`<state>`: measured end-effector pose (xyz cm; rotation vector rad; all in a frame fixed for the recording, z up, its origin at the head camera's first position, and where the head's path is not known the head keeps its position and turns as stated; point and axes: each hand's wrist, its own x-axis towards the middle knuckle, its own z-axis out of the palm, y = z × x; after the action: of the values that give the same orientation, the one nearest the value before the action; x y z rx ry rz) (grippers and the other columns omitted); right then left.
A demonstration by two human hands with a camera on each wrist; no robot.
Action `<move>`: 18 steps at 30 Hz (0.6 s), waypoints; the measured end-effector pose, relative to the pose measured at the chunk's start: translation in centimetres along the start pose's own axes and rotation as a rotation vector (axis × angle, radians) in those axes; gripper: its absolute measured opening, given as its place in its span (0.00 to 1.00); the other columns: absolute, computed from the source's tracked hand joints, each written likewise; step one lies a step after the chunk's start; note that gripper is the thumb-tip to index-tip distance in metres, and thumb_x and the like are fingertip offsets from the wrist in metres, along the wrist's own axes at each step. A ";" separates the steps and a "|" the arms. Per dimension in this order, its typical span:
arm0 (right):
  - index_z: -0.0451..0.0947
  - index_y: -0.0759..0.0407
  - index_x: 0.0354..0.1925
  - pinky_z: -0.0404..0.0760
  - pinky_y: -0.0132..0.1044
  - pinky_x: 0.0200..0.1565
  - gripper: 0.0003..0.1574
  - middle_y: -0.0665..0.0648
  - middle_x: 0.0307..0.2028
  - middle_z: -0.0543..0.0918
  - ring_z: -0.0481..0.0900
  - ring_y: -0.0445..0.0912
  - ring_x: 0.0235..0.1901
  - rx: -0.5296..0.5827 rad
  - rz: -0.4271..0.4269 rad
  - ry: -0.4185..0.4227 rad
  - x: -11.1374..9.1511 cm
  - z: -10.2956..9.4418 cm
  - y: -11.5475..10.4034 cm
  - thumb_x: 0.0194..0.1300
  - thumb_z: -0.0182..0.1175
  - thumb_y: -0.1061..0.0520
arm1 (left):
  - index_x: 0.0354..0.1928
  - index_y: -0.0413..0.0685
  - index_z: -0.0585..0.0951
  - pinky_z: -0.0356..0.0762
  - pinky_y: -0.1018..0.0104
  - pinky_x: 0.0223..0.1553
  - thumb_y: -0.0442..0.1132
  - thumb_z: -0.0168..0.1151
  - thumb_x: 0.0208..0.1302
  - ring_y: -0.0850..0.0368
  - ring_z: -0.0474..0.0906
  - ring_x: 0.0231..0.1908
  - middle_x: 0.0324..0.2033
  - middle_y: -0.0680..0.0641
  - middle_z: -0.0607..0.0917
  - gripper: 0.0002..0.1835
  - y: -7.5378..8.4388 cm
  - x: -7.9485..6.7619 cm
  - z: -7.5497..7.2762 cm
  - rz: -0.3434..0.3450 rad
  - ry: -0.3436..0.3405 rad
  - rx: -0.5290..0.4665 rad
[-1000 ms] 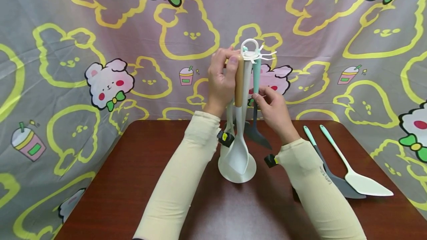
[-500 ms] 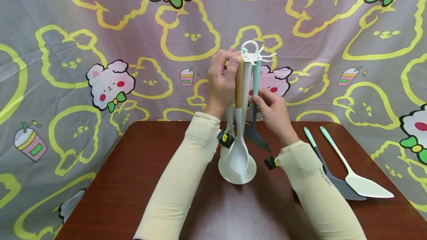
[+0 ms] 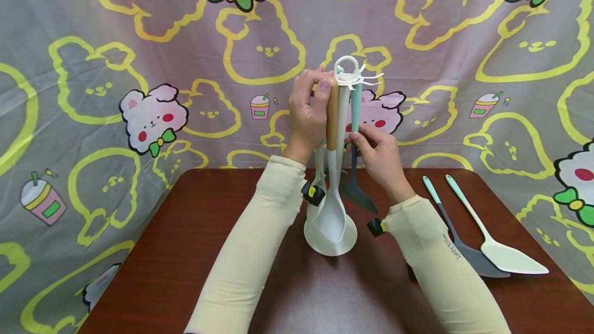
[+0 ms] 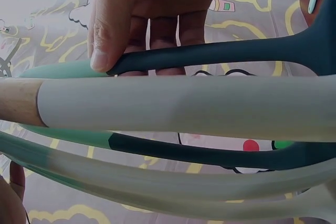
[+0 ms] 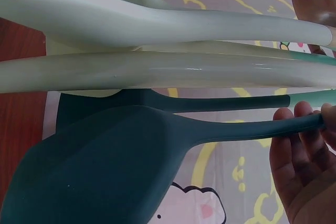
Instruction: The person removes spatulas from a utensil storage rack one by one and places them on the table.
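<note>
Toward the far edge of the surface (image 3: 162,251), left hand (image 3: 308,107) gripping a spoon (image 3: 330,220), right hand (image 3: 382,159) pinching a spatula (image 3: 357,194), an uneven pull could topple the stand (image 3: 351,233).

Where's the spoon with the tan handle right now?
In the head view, the tan-handled spoon is upright, just right of center, in front of the white stand, its top touching the left hand.

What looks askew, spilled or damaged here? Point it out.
Nothing looks spilled or damaged. Only mildly untidy: on the table, the white spatula partly covers the dark spatula, instead of lying clear.
</note>
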<state>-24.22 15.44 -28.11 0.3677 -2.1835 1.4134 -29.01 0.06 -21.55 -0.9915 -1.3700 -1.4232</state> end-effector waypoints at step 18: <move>0.83 0.63 0.50 0.80 0.21 0.38 0.16 0.48 0.31 0.84 0.80 0.34 0.29 0.009 -0.007 0.018 0.4 0.0 -0.3 0.73 0.56 0.55 | 0.33 0.33 0.77 0.68 0.64 0.69 0.36 0.49 0.68 0.39 0.77 0.46 0.37 0.34 0.83 0.12 0.0 0.1 0.0 0.007 -0.003 0.014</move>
<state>-24.36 15.37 -27.67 0.3634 -2.1604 1.4177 -29.09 0.00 -21.43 -0.9886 -1.3761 -1.4053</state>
